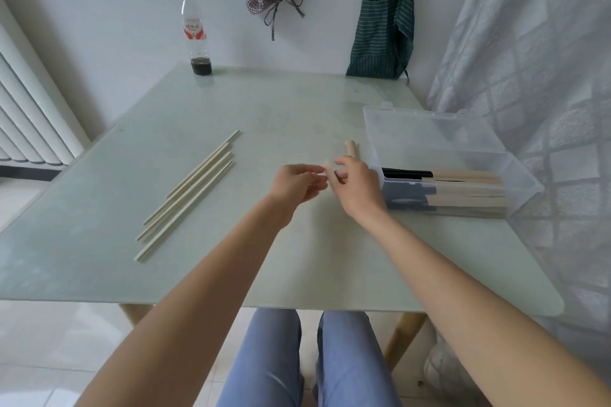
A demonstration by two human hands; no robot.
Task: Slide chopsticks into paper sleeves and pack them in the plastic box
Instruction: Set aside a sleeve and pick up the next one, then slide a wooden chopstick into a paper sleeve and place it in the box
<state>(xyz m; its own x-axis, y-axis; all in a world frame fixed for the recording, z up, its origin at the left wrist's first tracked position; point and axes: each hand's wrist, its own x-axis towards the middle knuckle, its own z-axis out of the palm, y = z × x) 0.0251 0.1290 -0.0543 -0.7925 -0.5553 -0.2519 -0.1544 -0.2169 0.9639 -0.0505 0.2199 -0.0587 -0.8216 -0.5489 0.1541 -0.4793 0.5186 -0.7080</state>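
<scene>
My right hand (358, 190) grips a tan paper sleeve (351, 146) whose far end sticks out beyond my fingers, just left of the box. The pale end of a chopstick (327, 164) shows at the sleeve's near end, and the fingertips of my left hand (296, 183) pinch it there. Several bare wooden chopsticks (190, 193) lie in a loose diagonal row on the left of the glass table (264, 268). The clear plastic box (463, 155) stands open at the right, with several sleeved pairs in black-and-tan paper (463, 190) stacked inside.
A plastic bottle (197, 33) with a little dark liquid stands at the table's far edge. Two aprons (383, 10) hang on the wall behind. A radiator (29, 109) is at the left and a curtain (545, 76) at the right. My knees (307, 360) are under the near edge.
</scene>
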